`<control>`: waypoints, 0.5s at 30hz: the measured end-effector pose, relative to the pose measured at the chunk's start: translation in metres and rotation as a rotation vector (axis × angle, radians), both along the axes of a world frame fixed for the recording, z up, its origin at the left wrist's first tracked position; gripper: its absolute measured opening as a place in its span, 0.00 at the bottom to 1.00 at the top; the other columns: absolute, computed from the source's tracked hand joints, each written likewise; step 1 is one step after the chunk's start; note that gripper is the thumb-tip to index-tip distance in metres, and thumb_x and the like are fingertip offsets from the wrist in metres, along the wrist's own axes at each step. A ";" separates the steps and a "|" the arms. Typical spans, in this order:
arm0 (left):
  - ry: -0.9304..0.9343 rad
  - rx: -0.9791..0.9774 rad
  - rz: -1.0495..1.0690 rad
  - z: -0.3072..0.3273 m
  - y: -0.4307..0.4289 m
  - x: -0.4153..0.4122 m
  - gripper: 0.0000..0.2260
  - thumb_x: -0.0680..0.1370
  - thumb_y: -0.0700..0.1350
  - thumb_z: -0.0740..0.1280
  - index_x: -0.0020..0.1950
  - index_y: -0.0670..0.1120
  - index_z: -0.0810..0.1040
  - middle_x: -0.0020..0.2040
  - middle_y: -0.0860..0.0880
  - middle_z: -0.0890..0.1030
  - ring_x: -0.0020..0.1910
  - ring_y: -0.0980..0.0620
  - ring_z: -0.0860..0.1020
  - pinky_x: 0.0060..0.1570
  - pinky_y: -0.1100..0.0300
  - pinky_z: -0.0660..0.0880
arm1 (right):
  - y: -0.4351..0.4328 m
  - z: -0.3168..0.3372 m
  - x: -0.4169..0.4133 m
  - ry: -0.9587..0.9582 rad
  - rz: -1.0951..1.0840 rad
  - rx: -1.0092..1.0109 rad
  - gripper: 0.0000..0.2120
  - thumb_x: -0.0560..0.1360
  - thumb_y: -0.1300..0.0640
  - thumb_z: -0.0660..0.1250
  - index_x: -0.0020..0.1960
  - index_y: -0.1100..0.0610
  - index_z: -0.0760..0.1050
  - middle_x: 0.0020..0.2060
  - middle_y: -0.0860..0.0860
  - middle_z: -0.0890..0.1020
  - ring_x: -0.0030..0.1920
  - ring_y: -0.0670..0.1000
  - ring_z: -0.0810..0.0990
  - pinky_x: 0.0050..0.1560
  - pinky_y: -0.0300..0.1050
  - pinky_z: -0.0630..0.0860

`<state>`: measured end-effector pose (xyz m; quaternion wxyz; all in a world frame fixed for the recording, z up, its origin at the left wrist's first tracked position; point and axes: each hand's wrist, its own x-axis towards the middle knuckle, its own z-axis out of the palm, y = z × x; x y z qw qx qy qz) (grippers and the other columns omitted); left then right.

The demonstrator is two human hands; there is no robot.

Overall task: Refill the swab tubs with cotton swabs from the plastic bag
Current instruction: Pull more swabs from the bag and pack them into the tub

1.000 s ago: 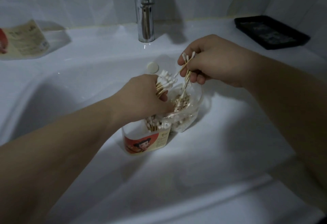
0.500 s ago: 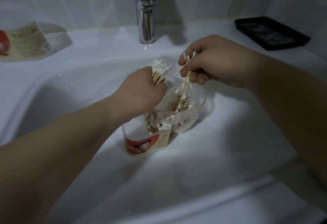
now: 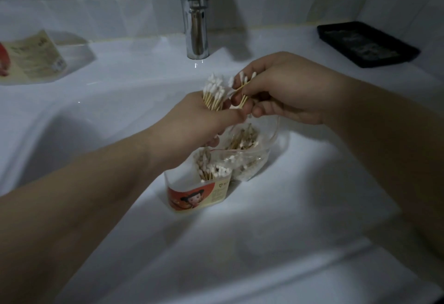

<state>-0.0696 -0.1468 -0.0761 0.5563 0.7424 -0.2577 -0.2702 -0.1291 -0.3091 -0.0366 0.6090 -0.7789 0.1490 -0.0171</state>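
Lifted clear of the plastic bag [image 3: 249, 159] within the last second, the left hand [image 3: 204, 118] has carried its bundle of cotton swabs [image 3: 213, 92] up to centre frame, where it meets the right hand [image 3: 288, 87].

Nearest, at lower centre, a swab tub [image 3: 197, 195] stands upright in the white basin [image 3: 312, 219], part filled, with swabs packed against its right side. The bag rests against the tub's far right side, its mouth open and plenty of swabs left inside.

Above both, the left hand's fingers are curled tight round the thick bundle, white tips up. The right hand pinches a few loose swabs [image 3: 243, 87] between thumb and fingers, their stems crossed.

The step in hand looks like gathering and squaring up a handful before loading. The next move would seem to call for joining the strays to the bundle, aligning the stems and lowering them upright into the tub's open left side.

Farther back stand the tap [image 3: 195, 15] at top centre, a black tray [image 3: 367, 44] at upper right and a second labelled tub [image 3: 31, 58] at upper left.
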 end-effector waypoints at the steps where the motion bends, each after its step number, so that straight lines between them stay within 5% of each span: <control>1: 0.004 -0.002 -0.016 0.000 0.001 -0.001 0.06 0.75 0.42 0.76 0.43 0.49 0.80 0.32 0.53 0.73 0.32 0.54 0.71 0.30 0.61 0.69 | 0.001 0.000 0.000 0.003 0.005 0.016 0.11 0.78 0.74 0.59 0.56 0.72 0.77 0.37 0.61 0.84 0.31 0.50 0.80 0.32 0.39 0.78; 15: -0.008 0.182 -0.047 0.002 0.002 -0.001 0.07 0.75 0.34 0.70 0.40 0.45 0.79 0.31 0.48 0.77 0.28 0.54 0.72 0.35 0.56 0.71 | -0.003 0.005 -0.003 0.082 0.032 0.028 0.08 0.79 0.71 0.64 0.54 0.65 0.79 0.38 0.58 0.82 0.33 0.49 0.81 0.36 0.38 0.82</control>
